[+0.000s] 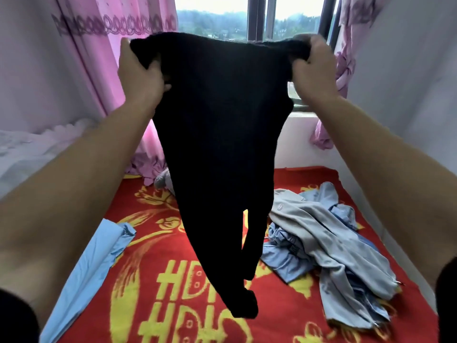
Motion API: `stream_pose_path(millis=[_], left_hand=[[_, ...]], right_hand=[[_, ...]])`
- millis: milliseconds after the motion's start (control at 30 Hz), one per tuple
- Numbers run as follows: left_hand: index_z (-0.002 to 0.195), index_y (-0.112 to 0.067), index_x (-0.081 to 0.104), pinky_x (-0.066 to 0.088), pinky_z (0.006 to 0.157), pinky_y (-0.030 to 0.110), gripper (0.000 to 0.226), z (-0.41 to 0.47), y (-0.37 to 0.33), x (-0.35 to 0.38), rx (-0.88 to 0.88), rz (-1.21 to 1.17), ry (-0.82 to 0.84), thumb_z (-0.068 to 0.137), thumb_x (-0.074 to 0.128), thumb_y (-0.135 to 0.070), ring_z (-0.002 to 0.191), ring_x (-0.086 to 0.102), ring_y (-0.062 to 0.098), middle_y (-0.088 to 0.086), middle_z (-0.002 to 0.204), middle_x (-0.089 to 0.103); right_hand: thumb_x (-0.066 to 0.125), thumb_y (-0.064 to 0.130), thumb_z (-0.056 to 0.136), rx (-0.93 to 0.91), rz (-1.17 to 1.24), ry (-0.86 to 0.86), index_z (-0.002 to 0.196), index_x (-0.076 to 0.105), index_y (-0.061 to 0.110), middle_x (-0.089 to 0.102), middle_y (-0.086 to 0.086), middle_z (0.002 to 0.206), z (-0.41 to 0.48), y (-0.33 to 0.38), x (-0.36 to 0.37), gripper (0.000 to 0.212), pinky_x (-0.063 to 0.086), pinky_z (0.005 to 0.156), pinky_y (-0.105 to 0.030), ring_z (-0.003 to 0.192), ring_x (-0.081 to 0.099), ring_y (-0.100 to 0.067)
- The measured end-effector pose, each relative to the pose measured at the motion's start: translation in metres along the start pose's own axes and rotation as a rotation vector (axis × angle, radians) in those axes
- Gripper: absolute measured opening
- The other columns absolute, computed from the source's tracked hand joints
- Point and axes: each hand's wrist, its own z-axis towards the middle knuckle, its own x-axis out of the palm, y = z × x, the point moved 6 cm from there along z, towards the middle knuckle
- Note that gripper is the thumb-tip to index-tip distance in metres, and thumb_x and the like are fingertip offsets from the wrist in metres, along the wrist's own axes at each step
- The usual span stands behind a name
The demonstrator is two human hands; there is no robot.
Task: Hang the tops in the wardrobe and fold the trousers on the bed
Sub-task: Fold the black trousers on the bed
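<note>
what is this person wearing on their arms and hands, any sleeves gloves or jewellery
A dark left sleeve and a dark right sleeve show only at the frame's lower corners; the forearms beyond them are uncovered. The left hand and right hand wear no gloves, and no watch, ring or bracelet shows.

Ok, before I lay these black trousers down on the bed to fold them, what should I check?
1. Left hand grips the waistband of the black trousers: ok.
2. Right hand grips the other end: ok.
3. Legs hanging untangled: cannot tell, the lower ends overlap.
4. Bare red blanket below to lay them on: ok.
5. Pile of grey and blue clothes out of the way: cannot tell, it lies close on the right.
6. Light blue garment at the left edge: ok.
</note>
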Motion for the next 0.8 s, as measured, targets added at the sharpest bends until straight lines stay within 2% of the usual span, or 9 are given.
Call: stream_pose_path(millis=[67, 133, 267, 333, 433, 500, 567, 667, 800], left_hand=[[0.104, -0.015, 0.044, 0.051, 0.072, 0.015, 0.017, -0.004, -0.005, -0.005, 0.138, -0.001, -0.090, 0.089, 0.051, -0.014, 0.079, 0.059, -0.011, -0.015, 0.089, 0.057], [0.101, -0.018, 0.043, 0.047, 0.073, 0.011, 0.017, -0.001, -0.004, -0.009, 0.186, -0.006, -0.124, 0.087, 0.052, -0.016, 0.076, 0.055, -0.016, -0.019, 0.086, 0.054], [0.104, -0.017, 0.046, 0.052, 0.048, 0.028, 0.018, 0.014, 0.029, 0.001, 0.086, -0.002, -0.021, 0.089, 0.053, -0.024, 0.052, 0.063, 0.006, -0.007, 0.085, 0.062], [0.116, -0.013, 0.043, 0.049, 0.040, 0.027, 0.031, 0.019, 0.056, 0.012, -0.012, 0.048, 0.038, 0.090, 0.051, -0.028, 0.047, 0.064, 0.018, -0.001, 0.085, 0.064], [0.104, -0.023, 0.043, 0.058, 0.051, 0.035, 0.018, 0.025, 0.104, 0.035, -0.189, 0.049, 0.164, 0.090, 0.054, -0.025, 0.066, 0.071, 0.023, 0.002, 0.096, 0.065], [0.094, -0.028, 0.044, 0.058, 0.061, 0.036, 0.016, 0.028, 0.137, 0.048, -0.297, 0.035, 0.239, 0.089, 0.057, -0.022, 0.082, 0.069, 0.026, 0.002, 0.097, 0.064], [0.087, -0.031, 0.042, 0.051, 0.063, 0.033, 0.019, 0.032, 0.165, 0.057, -0.346, 0.001, 0.249, 0.089, 0.058, -0.020, 0.083, 0.062, 0.020, -0.002, 0.089, 0.060], [0.089, -0.030, 0.040, 0.050, 0.068, 0.021, 0.017, 0.056, 0.175, 0.061, -0.289, -0.131, 0.159, 0.089, 0.055, -0.022, 0.078, 0.058, 0.002, -0.007, 0.089, 0.056], [0.094, -0.030, 0.042, 0.041, 0.077, 0.001, 0.020, 0.099, 0.133, 0.040, -0.041, -0.203, -0.096, 0.082, 0.053, -0.019, 0.078, 0.052, -0.024, -0.017, 0.092, 0.056]], right_hand=[[0.043, -0.003, 0.072, -0.172, -0.004, -0.138, 0.122, 0.061, 0.007, 0.062, -0.004, 0.115, -0.006, 0.012, -0.008, 0.054, 0.042, 0.092, -0.012, 0.105, 0.055, -0.011], [0.046, 0.003, 0.070, -0.207, -0.003, -0.151, 0.118, 0.063, 0.007, 0.063, -0.005, 0.114, -0.001, 0.013, -0.009, 0.052, 0.043, 0.095, -0.017, 0.104, 0.054, -0.009], [0.058, 0.031, 0.078, -0.118, -0.186, -0.133, 0.111, 0.069, 0.019, 0.061, 0.009, 0.105, 0.013, -0.006, 0.002, 0.037, 0.037, 0.080, -0.004, 0.094, 0.053, -0.001], [0.056, 0.039, 0.078, -0.066, -0.311, -0.103, 0.104, 0.072, 0.021, 0.065, 0.006, 0.099, 0.016, -0.023, 0.015, 0.036, 0.039, 0.074, -0.011, 0.088, 0.057, -0.007], [0.056, 0.037, 0.080, 0.138, -0.364, 0.105, 0.087, 0.071, 0.005, 0.069, -0.013, 0.083, 0.022, -0.066, 0.054, 0.036, 0.050, 0.070, -0.035, 0.081, 0.066, -0.028], [0.058, 0.025, 0.087, 0.276, -0.378, 0.254, 0.089, 0.070, 0.001, 0.067, -0.014, 0.083, 0.021, -0.094, 0.083, 0.026, 0.049, 0.066, -0.034, 0.085, 0.064, -0.030], [0.055, 0.013, 0.091, 0.281, -0.428, 0.333, 0.101, 0.070, 0.002, 0.067, -0.015, 0.097, 0.024, -0.112, 0.110, 0.021, 0.049, 0.077, -0.031, 0.096, 0.061, -0.031], [0.048, -0.002, 0.087, 0.143, -0.393, 0.184, 0.121, 0.065, 0.007, 0.057, -0.018, 0.122, 0.042, -0.098, 0.133, 0.039, 0.034, 0.093, -0.018, 0.115, 0.054, -0.030], [0.038, -0.010, 0.065, -0.167, -0.224, -0.126, 0.126, 0.057, 0.004, 0.047, -0.017, 0.120, 0.063, -0.042, 0.138, 0.065, 0.031, 0.102, -0.011, 0.115, 0.046, -0.021]])
